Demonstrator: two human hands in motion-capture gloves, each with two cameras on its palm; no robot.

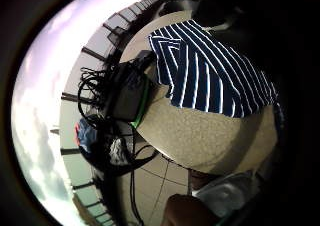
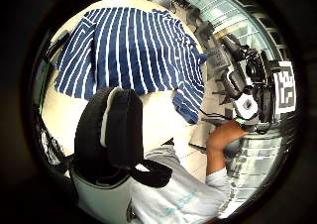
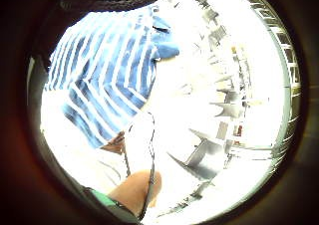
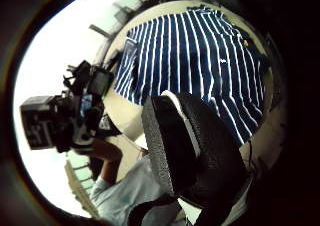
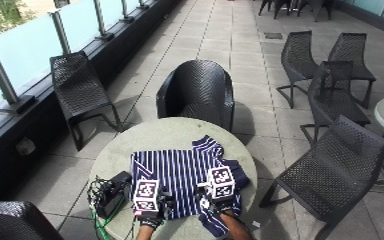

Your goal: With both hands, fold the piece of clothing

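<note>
Lower centre of the outside view: left hand [image 5: 149,212] and right hand [image 5: 217,201] hover side by side above the near hem of the navy shirt with white stripes [image 5: 182,175]; whether the fingers of either are released, clenched or grasping cloth cannot be told, since they are hidden in every view. The shirt lies spread flat at mid-frame on the round pale table [image 5: 172,132], one sleeve hanging over the near right edge, with a black device and tangled cables [image 5: 111,194] at the table's left edge. Beyond the table, at frame centre, stands a black wicker chair [image 5: 195,92]; further black chairs [image 5: 325,95] stand toward the upper right on the tiled terrace.
</note>
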